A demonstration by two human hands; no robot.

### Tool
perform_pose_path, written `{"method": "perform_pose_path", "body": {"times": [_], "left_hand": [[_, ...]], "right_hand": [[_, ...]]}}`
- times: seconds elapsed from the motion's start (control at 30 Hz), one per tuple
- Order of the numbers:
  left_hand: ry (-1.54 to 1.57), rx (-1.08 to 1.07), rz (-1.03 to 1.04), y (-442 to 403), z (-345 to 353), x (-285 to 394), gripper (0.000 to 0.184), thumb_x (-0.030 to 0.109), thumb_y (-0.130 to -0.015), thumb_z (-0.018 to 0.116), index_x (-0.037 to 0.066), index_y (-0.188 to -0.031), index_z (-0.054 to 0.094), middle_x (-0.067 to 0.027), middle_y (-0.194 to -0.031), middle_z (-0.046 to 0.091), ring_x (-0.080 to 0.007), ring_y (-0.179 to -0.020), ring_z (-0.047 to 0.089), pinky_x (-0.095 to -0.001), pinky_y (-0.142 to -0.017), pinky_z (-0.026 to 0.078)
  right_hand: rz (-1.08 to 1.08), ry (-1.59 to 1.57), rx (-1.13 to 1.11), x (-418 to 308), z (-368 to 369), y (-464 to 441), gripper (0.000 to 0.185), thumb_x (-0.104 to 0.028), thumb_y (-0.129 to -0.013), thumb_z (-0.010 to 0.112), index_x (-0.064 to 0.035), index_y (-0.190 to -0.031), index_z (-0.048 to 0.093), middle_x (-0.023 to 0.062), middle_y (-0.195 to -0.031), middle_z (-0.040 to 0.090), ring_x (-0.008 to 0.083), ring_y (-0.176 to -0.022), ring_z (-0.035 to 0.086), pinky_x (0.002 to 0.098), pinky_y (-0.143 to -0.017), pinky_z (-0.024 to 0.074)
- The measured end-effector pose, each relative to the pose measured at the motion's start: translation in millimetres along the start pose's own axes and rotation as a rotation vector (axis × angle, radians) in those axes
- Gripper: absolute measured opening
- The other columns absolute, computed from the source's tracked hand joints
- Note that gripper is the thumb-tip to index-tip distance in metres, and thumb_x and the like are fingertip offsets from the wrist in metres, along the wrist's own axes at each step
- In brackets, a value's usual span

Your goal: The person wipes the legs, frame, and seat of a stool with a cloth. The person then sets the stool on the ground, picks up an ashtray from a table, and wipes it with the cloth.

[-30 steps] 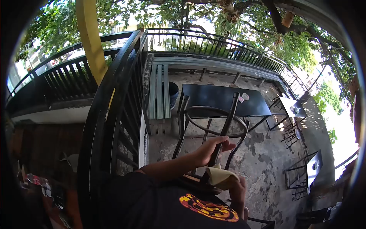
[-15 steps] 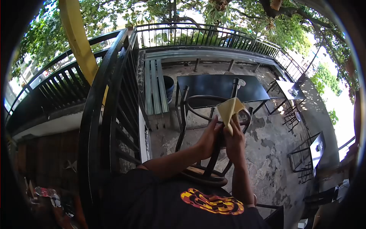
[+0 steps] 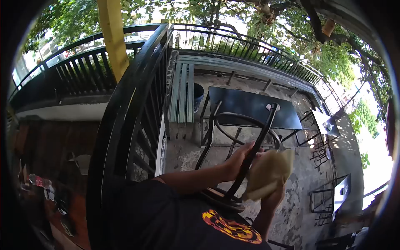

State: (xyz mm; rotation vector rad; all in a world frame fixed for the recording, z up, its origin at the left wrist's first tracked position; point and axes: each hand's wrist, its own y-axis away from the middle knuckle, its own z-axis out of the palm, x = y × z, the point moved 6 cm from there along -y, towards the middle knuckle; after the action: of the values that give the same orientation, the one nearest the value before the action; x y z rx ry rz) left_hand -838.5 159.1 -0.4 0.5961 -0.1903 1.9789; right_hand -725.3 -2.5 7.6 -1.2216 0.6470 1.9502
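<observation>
An upturned stool (image 3: 253, 156) with dark metal legs and a ring between them stands in front of my body, its seat low against my shirt. My left hand (image 3: 241, 161) is closed round the nearest leg, about halfway up. To the right of that leg, my right hand (image 3: 273, 198) holds a yellow cloth (image 3: 268, 174), which hangs spread out and hides most of its fingers. The cloth is beside the leg; whether it touches the metal cannot be made out.
Black railing (image 3: 125, 104) runs close on my left. Ahead are a slatted bench (image 3: 181, 93), a dark bucket (image 3: 198, 96) and a black table (image 3: 254, 106). Smaller tables (image 3: 325, 122) (image 3: 341, 192) with stools stand at the right. A bottle (image 3: 39, 181) lies at lower left.
Half a second ago both hands were together at the leg with the cloth high up. My right hand and the cloth have since moved down and right, and the cloth has opened out.
</observation>
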Motion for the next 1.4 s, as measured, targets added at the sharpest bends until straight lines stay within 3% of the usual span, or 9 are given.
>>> {"method": "perform_pose_path", "body": {"times": [0.17, 0.27, 0.4, 0.47, 0.53, 0.73, 0.9, 1.1, 1.4], "left_hand": [[0.070, -0.044, -0.040, 12.1, 17.2, -4.8, 0.062, 0.053, -0.107, 0.042, 0.006, -0.146, 0.050, -0.0120, -0.133, 0.063, -0.0230, -0.125, 0.058, -0.0358, -0.110, 0.044], [0.148, -0.194, 0.183, -4.3, -20.8, -22.7, 0.061, 0.057, -0.106, 0.041, 0.012, -0.147, 0.049, -0.0071, -0.134, 0.060, -0.0214, -0.116, 0.060, -0.0410, -0.101, 0.050], [0.524, -0.338, -0.152, -6.6, -22.7, -27.6, 0.066, 0.060, -0.103, 0.047, 0.007, -0.143, 0.050, -0.0090, -0.126, 0.061, -0.0228, -0.113, 0.061, -0.0391, -0.100, 0.050], [-0.635, -0.224, 0.481, -3.7, -16.3, -2.4, 0.066, 0.062, -0.099, 0.054, 0.005, -0.132, 0.056, -0.0097, -0.120, 0.062, -0.0225, -0.110, 0.061, -0.0365, -0.101, 0.049], [0.010, -0.010, 0.019, -5.1, -15.1, -4.5, 0.065, 0.063, -0.097, 0.057, 0.006, -0.127, 0.058, -0.0095, -0.117, 0.062, -0.0217, -0.108, 0.061, -0.0357, -0.101, 0.048], [-0.115, -0.077, -0.005, 5.2, -0.9, 1.7, 0.066, 0.067, -0.099, 0.044, 0.012, -0.130, 0.062, -0.0075, -0.130, 0.065, -0.0161, -0.133, 0.049, -0.0366, -0.097, 0.040], [-0.148, -0.028, -0.100, 10.9, 4.9, -4.2, 0.068, 0.070, -0.098, 0.042, 0.016, -0.136, 0.059, -0.0054, -0.135, 0.063, -0.0140, -0.132, 0.050, -0.0342, -0.094, 0.040], [0.150, -0.122, -0.008, 14.1, 4.0, -5.2, 0.069, 0.066, -0.101, 0.042, 0.012, -0.140, 0.056, -0.0071, -0.133, 0.063, -0.0214, -0.125, 0.057, -0.0445, -0.102, 0.047], [-0.053, -0.019, 0.070, 8.6, -3.1, 7.4, 0.067, 0.058, -0.097, 0.061, 0.001, -0.130, 0.057, -0.0121, -0.116, 0.066, -0.0220, -0.125, 0.059, -0.0354, -0.104, 0.046]], "right_hand": [[-0.054, 0.508, -0.380, 27.2, 40.6, -24.8, 0.036, -0.028, -0.108, 0.052, -0.0017, -0.131, 0.062, 0.0083, -0.118, 0.064, 0.0190, -0.103, 0.065, 0.0306, -0.089, 0.0530], [-0.627, 1.079, -0.616, -3.0, 129.7, 28.5, 0.046, -0.005, -0.095, 0.055, 0.0025, -0.140, 0.056, 0.0242, -0.167, 0.022, 0.0413, -0.157, 0.016, 0.0449, -0.123, 0.0240], [-0.411, 0.966, -0.780, 3.6, 103.7, 47.3, 0.045, -0.008, -0.095, 0.056, 0.0047, -0.138, 0.058, 0.0269, -0.152, 0.047, 0.0434, -0.153, 0.027, 0.0475, -0.123, 0.0250], [-0.303, 0.829, -0.802, 7.8, 78.0, 48.7, 0.043, -0.012, -0.095, 0.057, 0.0055, -0.134, 0.060, 0.0258, -0.145, 0.055, 0.0427, -0.150, 0.033, 0.0466, -0.121, 0.0286], [-0.157, 0.595, -0.791, 17.6, 48.3, 49.7, 0.041, -0.017, -0.094, 0.059, 0.0064, -0.128, 0.065, 0.0237, -0.138, 0.062, 0.0411, -0.145, 0.043, 0.0449, -0.118, 0.0345], [0.207, -0.267, -0.204, 8.9, -2.9, 8.7, 0.046, -0.034, -0.105, 0.051, -0.0011, -0.137, 0.053, 0.0151, -0.128, 0.062, 0.0296, -0.113, 0.064, 0.0432, -0.096, 0.0529], [-0.089, -0.010, 0.121, -16.8, -1.7, -19.5, 0.050, -0.042, -0.109, 0.048, -0.0016, -0.137, 0.053, 0.0134, -0.121, 0.062, 0.0250, -0.108, 0.064, 0.0425, -0.088, 0.0568], [-0.520, 0.972, -0.534, 1.8, 114.8, 23.8, 0.032, -0.003, -0.097, 0.057, 0.0061, -0.127, 0.063, 0.0275, -0.142, 0.055, 0.0410, -0.126, 0.059, 0.0422, -0.098, 0.0511], [-0.133, 0.891, -0.831, 11.2, 42.2, 68.6, 0.044, -0.010, -0.090, 0.058, 0.0092, -0.129, 0.062, 0.0269, -0.137, 0.061, 0.0397, -0.124, 0.063, 0.0400, -0.104, 0.0478]]}}
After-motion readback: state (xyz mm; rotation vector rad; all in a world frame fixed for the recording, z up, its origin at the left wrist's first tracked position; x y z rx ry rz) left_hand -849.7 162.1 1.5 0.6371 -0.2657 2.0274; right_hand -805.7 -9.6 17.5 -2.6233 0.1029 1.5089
